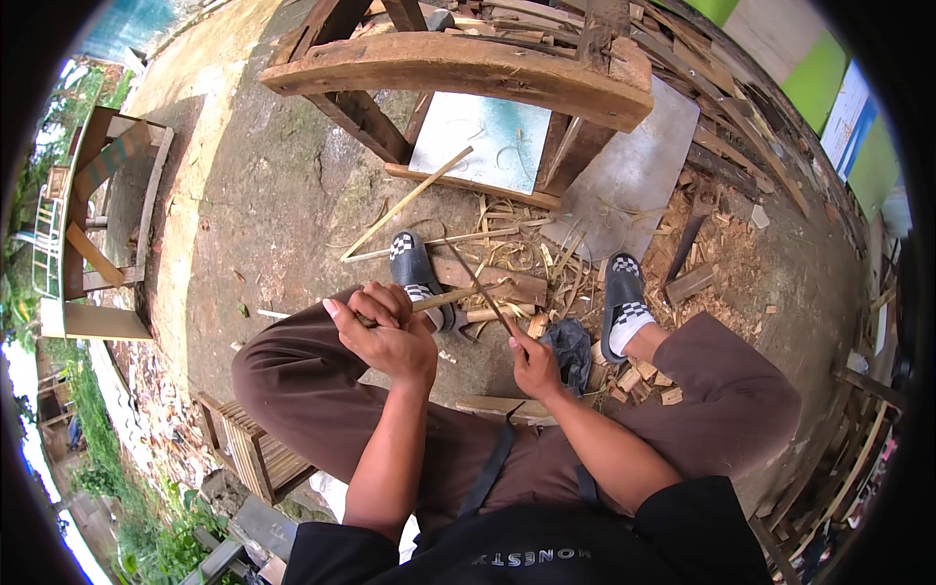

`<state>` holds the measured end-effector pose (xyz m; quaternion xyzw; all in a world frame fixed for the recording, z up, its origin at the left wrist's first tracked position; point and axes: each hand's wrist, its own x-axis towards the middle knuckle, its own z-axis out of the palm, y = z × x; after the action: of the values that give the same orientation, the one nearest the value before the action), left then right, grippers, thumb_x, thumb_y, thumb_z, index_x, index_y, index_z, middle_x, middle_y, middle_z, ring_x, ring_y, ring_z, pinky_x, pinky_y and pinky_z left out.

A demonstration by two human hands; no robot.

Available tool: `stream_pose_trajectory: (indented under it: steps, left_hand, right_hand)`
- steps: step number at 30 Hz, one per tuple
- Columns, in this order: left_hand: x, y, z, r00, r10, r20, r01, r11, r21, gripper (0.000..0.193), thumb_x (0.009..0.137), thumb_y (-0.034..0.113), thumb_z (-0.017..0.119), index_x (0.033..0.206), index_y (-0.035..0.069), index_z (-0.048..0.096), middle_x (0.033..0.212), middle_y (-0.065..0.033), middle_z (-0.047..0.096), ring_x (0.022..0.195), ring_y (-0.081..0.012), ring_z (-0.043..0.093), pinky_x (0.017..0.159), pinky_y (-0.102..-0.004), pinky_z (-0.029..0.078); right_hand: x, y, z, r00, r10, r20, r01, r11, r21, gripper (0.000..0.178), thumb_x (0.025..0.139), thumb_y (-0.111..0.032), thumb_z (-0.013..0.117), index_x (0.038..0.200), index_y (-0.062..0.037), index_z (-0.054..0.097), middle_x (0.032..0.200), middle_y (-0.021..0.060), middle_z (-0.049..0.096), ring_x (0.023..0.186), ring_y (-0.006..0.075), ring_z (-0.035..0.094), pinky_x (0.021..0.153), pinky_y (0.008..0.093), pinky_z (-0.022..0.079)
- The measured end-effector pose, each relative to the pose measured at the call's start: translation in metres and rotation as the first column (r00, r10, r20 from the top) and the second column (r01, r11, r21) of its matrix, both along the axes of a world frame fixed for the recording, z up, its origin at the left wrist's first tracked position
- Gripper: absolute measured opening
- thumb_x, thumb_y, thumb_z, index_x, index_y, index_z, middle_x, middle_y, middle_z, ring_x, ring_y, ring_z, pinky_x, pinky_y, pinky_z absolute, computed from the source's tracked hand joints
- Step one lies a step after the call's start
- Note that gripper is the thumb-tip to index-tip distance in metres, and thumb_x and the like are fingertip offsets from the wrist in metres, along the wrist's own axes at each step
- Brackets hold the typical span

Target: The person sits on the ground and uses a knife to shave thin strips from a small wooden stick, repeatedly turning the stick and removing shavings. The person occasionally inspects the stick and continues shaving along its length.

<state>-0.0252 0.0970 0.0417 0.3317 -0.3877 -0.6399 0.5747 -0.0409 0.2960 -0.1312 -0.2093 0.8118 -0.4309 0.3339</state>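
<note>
Outdoor concrete ground near the feet carries pale bamboo shavings [507,255], so paring looks partly done: left hand [385,331] clenched around a thin tan bamboo strip [450,297], right hand [534,363] gripping a slim dark blade [478,283] against it.

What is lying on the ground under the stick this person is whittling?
Under the bamboo stick lie a flat wooden block, pale shavings and the foot in a checkered sandal. The left hand hides the stick's near end and the ground below it.
</note>
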Motion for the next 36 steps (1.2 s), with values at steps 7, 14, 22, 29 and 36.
stream_pose_trajectory:
  steps: [7, 14, 22, 29, 36]
  left_hand:
    - [-0.004, -0.004, 0.001, 0.998, 0.002, 0.062, -0.005, 0.999, 0.045, 0.056, 0.110, 0.038, 0.032, 0.062, 0.013, 0.020, 0.053, -0.0020, 0.023, 0.048, -0.0133, 0.019, 0.047, -0.0300, 0.019]
    - [-0.019, 0.002, 0.006, 0.997, -0.013, 0.082, 0.011, 1.000, 0.017, 0.054, 0.110, 0.038, 0.033, 0.064, 0.012, 0.022, 0.054, -0.0014, 0.027, 0.048, -0.0129, 0.024, 0.047, -0.0293, 0.020]
    - [-0.029, -0.008, 0.003, 0.996, 0.074, 0.054, -0.076, 0.996, 0.042, 0.054, 0.111, 0.035, 0.032, 0.062, 0.012, 0.026, 0.052, -0.0012, 0.029, 0.046, -0.0119, 0.025, 0.044, -0.0284, 0.021]
    - [-0.019, -0.010, 0.004, 0.989, 0.112, 0.093, -0.115, 0.993, 0.017, 0.054, 0.110, 0.035, 0.032, 0.062, 0.012, 0.028, 0.051, -0.0026, 0.030, 0.042, -0.0127, 0.024, 0.039, -0.0282, 0.019]
    - [-0.016, -0.013, 0.001, 0.990, 0.139, 0.011, -0.138, 0.989, -0.057, 0.054, 0.111, 0.032, 0.031, 0.061, 0.012, 0.028, 0.050, -0.0022, 0.031, 0.039, -0.0117, 0.022, 0.037, -0.0279, 0.017]
  right_hand:
    - [-0.011, 0.010, 0.007, 0.999, 0.052, 0.017, -0.054, 0.988, 0.147, 0.043, 0.104, -0.023, 0.050, 0.147, -0.0248, 0.051, 0.083, 0.0275, 0.065, 0.082, 0.0461, 0.066, 0.068, 0.0487, 0.051]
    - [-0.018, 0.026, -0.017, 0.999, -0.014, 0.044, 0.001, 0.955, 0.297, 0.041, 0.103, -0.024, 0.050, 0.144, -0.0230, 0.054, 0.088, 0.0279, 0.067, 0.087, 0.0485, 0.065, 0.073, 0.0509, 0.052]
    - [-0.027, 0.039, -0.041, 0.998, 0.061, 0.016, -0.063, 0.958, 0.279, 0.042, 0.104, -0.025, 0.049, 0.145, -0.0227, 0.053, 0.101, 0.0286, 0.068, 0.100, 0.0499, 0.063, 0.082, 0.0515, 0.051]
    - [-0.019, 0.038, -0.038, 0.998, 0.062, 0.029, -0.068, 0.963, 0.259, 0.042, 0.103, -0.026, 0.047, 0.145, -0.0285, 0.053, 0.108, 0.0259, 0.069, 0.106, 0.0479, 0.062, 0.088, 0.0540, 0.050]
    - [-0.033, 0.046, -0.030, 0.991, 0.130, 0.038, -0.135, 0.940, 0.312, 0.042, 0.104, -0.030, 0.045, 0.145, -0.0275, 0.052, 0.109, 0.0284, 0.067, 0.107, 0.0484, 0.062, 0.090, 0.0538, 0.050]
